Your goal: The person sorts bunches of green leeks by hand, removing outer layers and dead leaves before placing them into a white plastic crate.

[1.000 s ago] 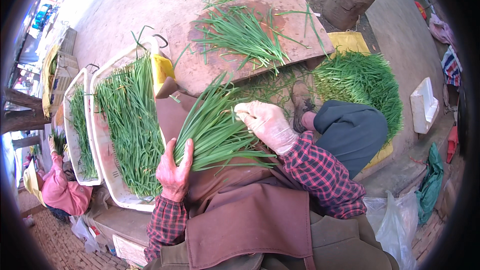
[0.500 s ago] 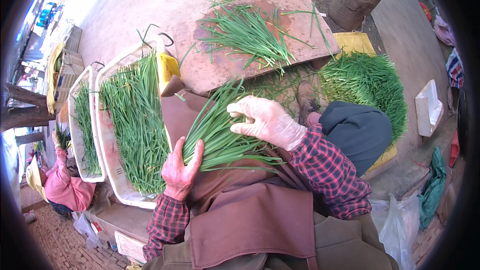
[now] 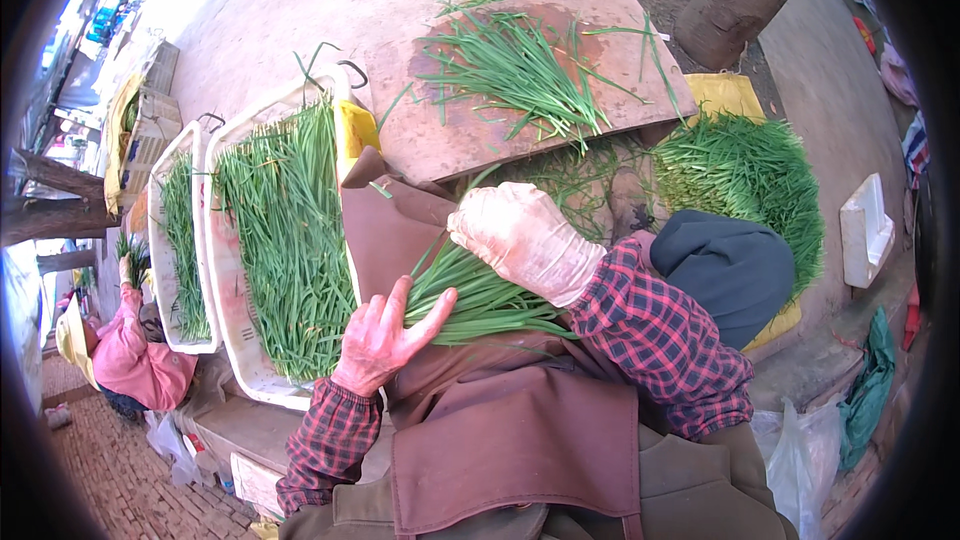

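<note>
A loose bunch of garlic chives [image 3: 480, 302] lies across my lap on a brown apron [image 3: 510, 450]. At its left end, my bare left hand [image 3: 378, 340] is open, with thumb and forefinger spread against the leaves. My right hand [image 3: 530, 240], in a thin pale glove, is closed over the upper side of the bunch. Its curled fingertips are hidden, and green leaves run under it. More chives [image 3: 520, 70] lie spread on a flat board [image 3: 410, 145] ahead of me.
Left of my knees stand a white crate [image 3: 238, 350] packed with chives and a narrower crate [image 3: 160, 280]. A chive heap [image 3: 745, 170] lies on yellow sacking at right, near a white foam box [image 3: 866, 230]. A person in pink [image 3: 145, 355] sits far left; a tree trunk [image 3: 740, 0] rises behind.
My right hand has curled from a loose, parted grip into a closed one over the bunch. My left thumb and forefinger have spread wider. The view has shifted slightly.
</note>
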### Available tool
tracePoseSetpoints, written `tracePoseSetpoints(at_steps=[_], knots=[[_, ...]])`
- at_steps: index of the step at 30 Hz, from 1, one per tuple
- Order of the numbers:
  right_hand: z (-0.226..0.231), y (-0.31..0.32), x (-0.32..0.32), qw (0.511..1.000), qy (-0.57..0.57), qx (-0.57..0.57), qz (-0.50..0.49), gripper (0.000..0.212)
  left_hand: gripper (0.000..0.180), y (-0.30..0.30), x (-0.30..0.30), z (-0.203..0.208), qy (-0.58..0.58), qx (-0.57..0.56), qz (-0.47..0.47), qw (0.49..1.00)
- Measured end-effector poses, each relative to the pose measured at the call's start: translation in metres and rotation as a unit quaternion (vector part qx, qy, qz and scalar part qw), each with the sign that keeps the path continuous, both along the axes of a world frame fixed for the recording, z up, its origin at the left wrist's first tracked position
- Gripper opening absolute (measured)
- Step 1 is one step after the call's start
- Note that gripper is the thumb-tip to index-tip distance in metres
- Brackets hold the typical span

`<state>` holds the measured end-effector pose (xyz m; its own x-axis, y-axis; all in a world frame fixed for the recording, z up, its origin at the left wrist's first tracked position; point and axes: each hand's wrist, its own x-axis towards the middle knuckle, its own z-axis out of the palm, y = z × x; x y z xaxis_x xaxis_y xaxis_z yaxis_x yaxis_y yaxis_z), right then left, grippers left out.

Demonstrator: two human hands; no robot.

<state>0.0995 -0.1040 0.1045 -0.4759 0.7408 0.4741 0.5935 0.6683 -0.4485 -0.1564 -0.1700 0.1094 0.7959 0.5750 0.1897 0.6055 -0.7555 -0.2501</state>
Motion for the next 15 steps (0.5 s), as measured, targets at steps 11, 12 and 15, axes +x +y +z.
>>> tracePoseSetpoints(at_steps=[11, 12, 15], knots=[[0.001, 0.001, 0.005, 0.985, 0.132, -0.112, -0.008, 0.012, 0.059, 0.009, 0.006, 0.013, 0.035, -0.044, 0.014, 0.998], [0.004, -0.002, 0.005, 0.967, 0.185, -0.175, -0.003, 0.012, 0.060, 0.009, 0.006, 0.013, 0.039, -0.047, 0.015, 0.998], [0.005, -0.007, 0.001, 0.852, 0.359, -0.378, 0.051, 0.019, 0.058, 0.009, 0.005, 0.013, 0.046, -0.046, 0.014, 0.998]])
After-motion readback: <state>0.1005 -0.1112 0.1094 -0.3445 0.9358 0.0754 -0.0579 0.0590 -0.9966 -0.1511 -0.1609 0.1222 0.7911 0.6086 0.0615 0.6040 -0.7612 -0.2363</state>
